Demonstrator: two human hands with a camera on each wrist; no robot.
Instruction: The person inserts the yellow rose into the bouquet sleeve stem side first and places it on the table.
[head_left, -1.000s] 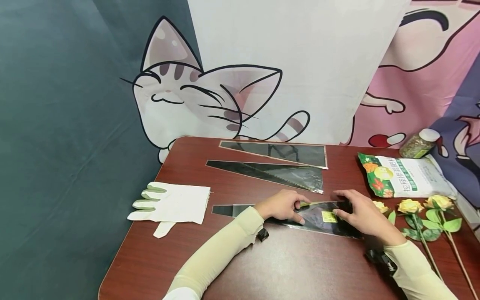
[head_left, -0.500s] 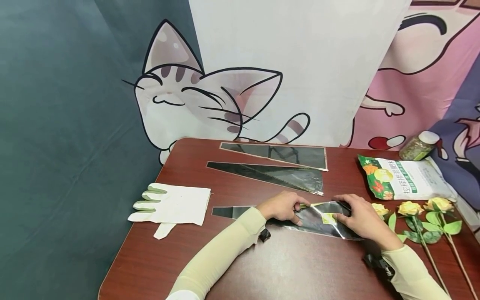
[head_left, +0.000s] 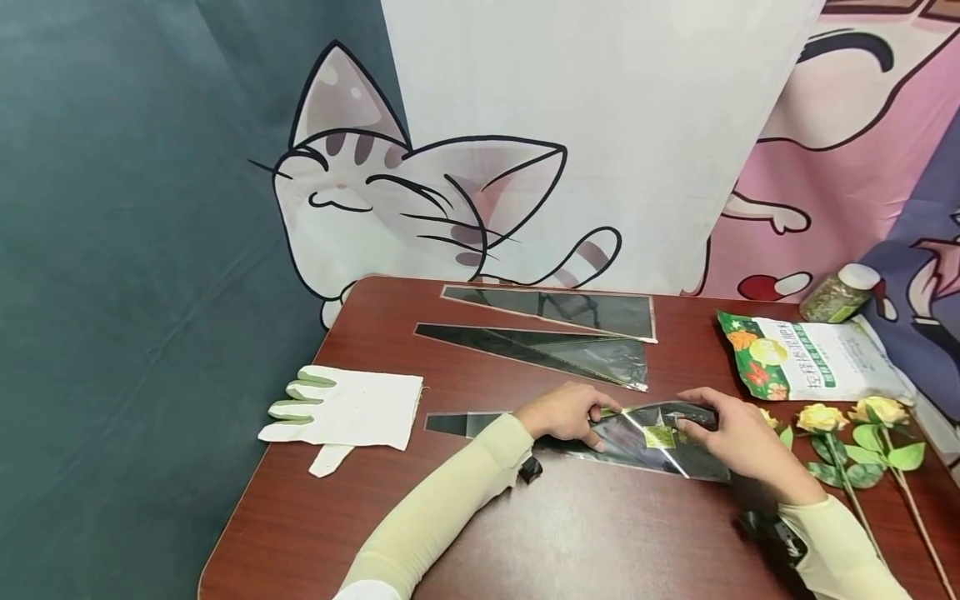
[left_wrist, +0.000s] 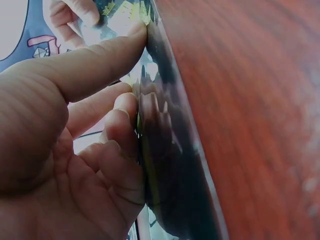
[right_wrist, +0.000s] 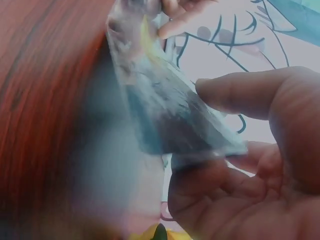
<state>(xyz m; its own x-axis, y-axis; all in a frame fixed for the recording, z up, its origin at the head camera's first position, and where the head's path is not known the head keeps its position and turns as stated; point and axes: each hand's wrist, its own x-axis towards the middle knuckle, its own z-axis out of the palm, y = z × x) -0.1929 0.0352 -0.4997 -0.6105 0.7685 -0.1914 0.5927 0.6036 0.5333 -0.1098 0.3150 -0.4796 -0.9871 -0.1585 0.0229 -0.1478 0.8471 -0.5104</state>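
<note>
A tapered clear plastic flower sleeve (head_left: 637,442) with a dark tint and a yellow label (head_left: 660,437) lies near the middle of the table. My left hand (head_left: 562,414) rests on it, thumb and index finger extended against the film; the other fingers are bent. At the wide end, my right hand (head_left: 731,433) pinches the sleeve, its thumb on the film's upper face. The right wrist view shows that end of the sleeve (right_wrist: 175,120) raised between thumb and fingers, slightly blurred. Farther back lie two similar sleeves, the nearer sleeve (head_left: 540,350) and the farther sleeve (head_left: 555,308).
A white glove with green fingers (head_left: 360,408) lies at the left edge of the table (head_left: 465,533). On the right are yellow roses (head_left: 821,418) with long stems, a printed white-and-green bag (head_left: 817,354) and a lidded jar (head_left: 838,293). Cartoon cloth hangs behind.
My right hand has closed on the sleeve's wide end and shifted slightly right; the film there has lifted and its glare has moved. My left hand stays nearly where it was.
</note>
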